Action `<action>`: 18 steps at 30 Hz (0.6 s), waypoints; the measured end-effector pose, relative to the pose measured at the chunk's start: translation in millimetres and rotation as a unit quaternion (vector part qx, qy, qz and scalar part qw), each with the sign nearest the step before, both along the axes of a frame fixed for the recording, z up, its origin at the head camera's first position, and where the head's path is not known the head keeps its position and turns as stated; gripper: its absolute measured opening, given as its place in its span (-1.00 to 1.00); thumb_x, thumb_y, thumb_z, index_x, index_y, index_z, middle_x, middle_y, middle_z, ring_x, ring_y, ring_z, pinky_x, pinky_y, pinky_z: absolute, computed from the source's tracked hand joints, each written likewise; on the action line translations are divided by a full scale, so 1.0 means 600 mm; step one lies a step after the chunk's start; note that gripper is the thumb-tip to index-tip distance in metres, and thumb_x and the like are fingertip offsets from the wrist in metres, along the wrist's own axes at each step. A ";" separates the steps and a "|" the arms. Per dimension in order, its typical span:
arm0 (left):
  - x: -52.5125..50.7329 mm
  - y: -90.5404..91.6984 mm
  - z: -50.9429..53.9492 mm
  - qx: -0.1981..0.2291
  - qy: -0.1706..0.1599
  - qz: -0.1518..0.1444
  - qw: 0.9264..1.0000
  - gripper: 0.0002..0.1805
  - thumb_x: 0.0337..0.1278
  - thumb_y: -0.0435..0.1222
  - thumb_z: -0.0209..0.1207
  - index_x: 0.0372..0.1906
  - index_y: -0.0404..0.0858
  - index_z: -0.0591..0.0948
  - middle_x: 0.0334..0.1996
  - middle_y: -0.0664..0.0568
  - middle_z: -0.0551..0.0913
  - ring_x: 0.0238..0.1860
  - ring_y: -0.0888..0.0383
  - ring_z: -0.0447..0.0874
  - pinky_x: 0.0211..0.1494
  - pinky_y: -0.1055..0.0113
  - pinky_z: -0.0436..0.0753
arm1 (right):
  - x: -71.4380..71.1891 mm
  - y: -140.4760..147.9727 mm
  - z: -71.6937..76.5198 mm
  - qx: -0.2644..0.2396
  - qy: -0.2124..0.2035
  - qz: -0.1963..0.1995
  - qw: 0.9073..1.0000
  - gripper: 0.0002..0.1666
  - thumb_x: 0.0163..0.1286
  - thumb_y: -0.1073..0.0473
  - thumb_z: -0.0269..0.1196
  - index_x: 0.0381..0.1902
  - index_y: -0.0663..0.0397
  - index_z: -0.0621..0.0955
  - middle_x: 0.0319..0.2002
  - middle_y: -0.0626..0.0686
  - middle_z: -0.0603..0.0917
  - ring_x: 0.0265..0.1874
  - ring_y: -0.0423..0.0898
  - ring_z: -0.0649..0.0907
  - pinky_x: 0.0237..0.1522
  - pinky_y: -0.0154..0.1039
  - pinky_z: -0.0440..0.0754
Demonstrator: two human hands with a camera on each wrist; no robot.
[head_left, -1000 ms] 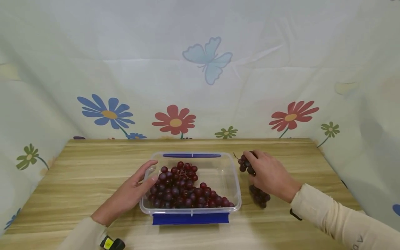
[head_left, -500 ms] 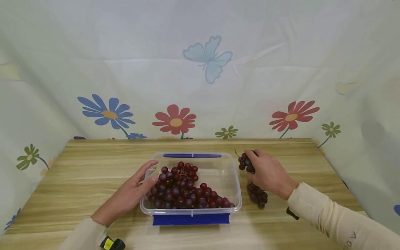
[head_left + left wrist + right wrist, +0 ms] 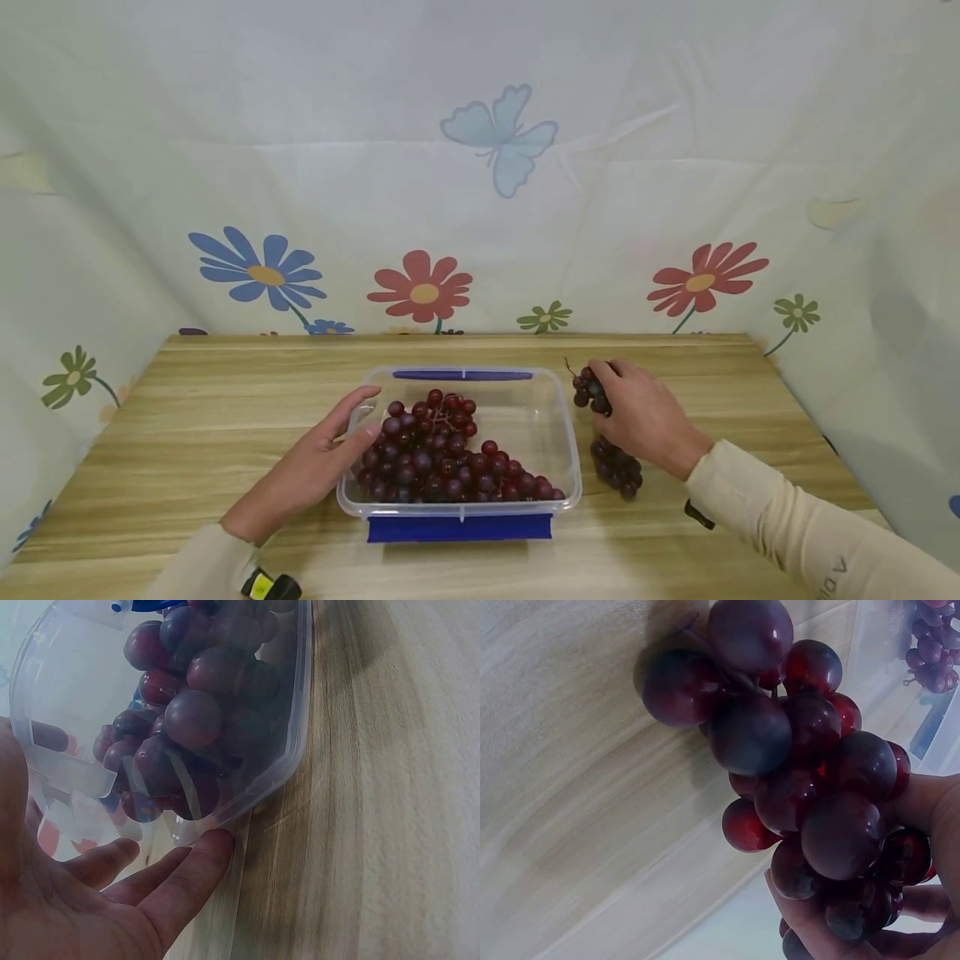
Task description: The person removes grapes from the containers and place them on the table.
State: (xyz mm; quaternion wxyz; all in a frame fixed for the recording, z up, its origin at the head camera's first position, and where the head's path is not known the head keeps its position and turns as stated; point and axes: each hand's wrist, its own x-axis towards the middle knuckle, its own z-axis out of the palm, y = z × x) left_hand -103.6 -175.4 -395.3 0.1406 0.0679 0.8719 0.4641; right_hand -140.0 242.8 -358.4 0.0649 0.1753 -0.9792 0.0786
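Observation:
A clear plastic container (image 3: 572, 467) with blue clips stands mid-table, several clusters of dark red grapes (image 3: 420, 454) inside. At its left side, my left hand (image 3: 315, 458) holds the wall. The thumb reaches over the rim, and in the left wrist view the fingers (image 3: 199, 874) touch the outside low down. To the right of the container, my right hand (image 3: 648, 417) grips another bunch of grapes (image 3: 618, 471) by its middle. Its stem end shows beyond the fingertips, and its other end hangs below the palm. The palm hides the grapes between.
The wood-grain table (image 3: 247, 392) is backed by a pale curtain (image 3: 337, 192) printed with flowers and a butterfly. One blue clip (image 3: 459, 527) hangs folded outward at the container's near side; another clip (image 3: 462, 375) is at the far side.
My right hand has shifted slightly left with the grape bunch, whose lower end has swung a little left. The left hand and the container hold their places.

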 end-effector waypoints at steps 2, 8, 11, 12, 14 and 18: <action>0.000 0.000 0.000 -0.001 0.003 0.000 1.000 -0.37 0.61 0.17 -0.07 0.63 0.25 0.12 0.68 -0.24 0.04 0.52 -0.47 0.31 0.34 -0.35 0.57 | -0.001 -0.001 -0.002 0.000 0.001 -0.001 1.000 -0.31 0.19 0.23 0.50 0.27 0.23 0.54 0.05 0.33 0.67 -0.15 0.14 0.73 -0.11 0.12 0.79; 0.000 0.000 0.000 0.003 0.009 -0.004 1.000 -0.37 0.62 0.13 -0.07 0.63 0.22 0.12 0.68 -0.24 0.06 0.53 -0.48 0.27 0.39 -0.36 0.52 | -0.004 -0.003 -0.009 -0.002 0.009 -0.006 1.000 -0.31 0.19 0.22 0.50 0.27 0.23 0.54 0.05 0.34 0.67 -0.16 0.15 0.74 -0.13 0.11 0.80; 0.000 0.001 0.001 0.009 0.008 -0.005 1.000 -0.37 0.63 0.12 -0.07 0.63 0.21 0.12 0.67 -0.24 0.07 0.55 -0.47 0.25 0.41 -0.36 0.50 | -0.005 -0.003 -0.013 0.002 0.010 -0.008 1.000 -0.28 0.20 0.22 0.50 0.30 0.26 0.52 0.08 0.37 0.66 -0.15 0.17 0.74 -0.12 0.12 0.79; 0.000 0.001 0.001 0.009 0.008 -0.005 1.000 -0.37 0.63 0.12 -0.07 0.63 0.22 0.12 0.68 -0.24 0.06 0.54 -0.47 0.25 0.41 -0.36 0.51 | -0.006 -0.003 -0.015 0.002 0.010 -0.009 1.000 -0.27 0.20 0.22 0.50 0.31 0.27 0.51 0.09 0.38 0.65 -0.14 0.18 0.74 -0.11 0.12 0.79; 0.000 0.001 0.001 0.010 0.007 -0.006 1.000 -0.38 0.63 0.12 -0.07 0.63 0.22 0.12 0.68 -0.25 0.06 0.54 -0.48 0.25 0.40 -0.35 0.52 | -0.007 -0.003 -0.018 0.003 0.007 -0.012 1.000 -0.24 0.21 0.21 0.50 0.33 0.28 0.50 0.10 0.39 0.64 -0.12 0.20 0.74 -0.08 0.14 0.79; 0.000 0.001 0.001 0.010 0.007 -0.005 1.000 -0.37 0.63 0.12 -0.07 0.63 0.21 0.12 0.68 -0.25 0.06 0.54 -0.47 0.27 0.38 -0.34 0.54 | -0.011 -0.004 -0.021 0.002 0.005 -0.017 1.000 -0.23 0.22 0.21 0.50 0.34 0.30 0.49 0.12 0.40 0.64 -0.10 0.21 0.74 -0.06 0.16 0.78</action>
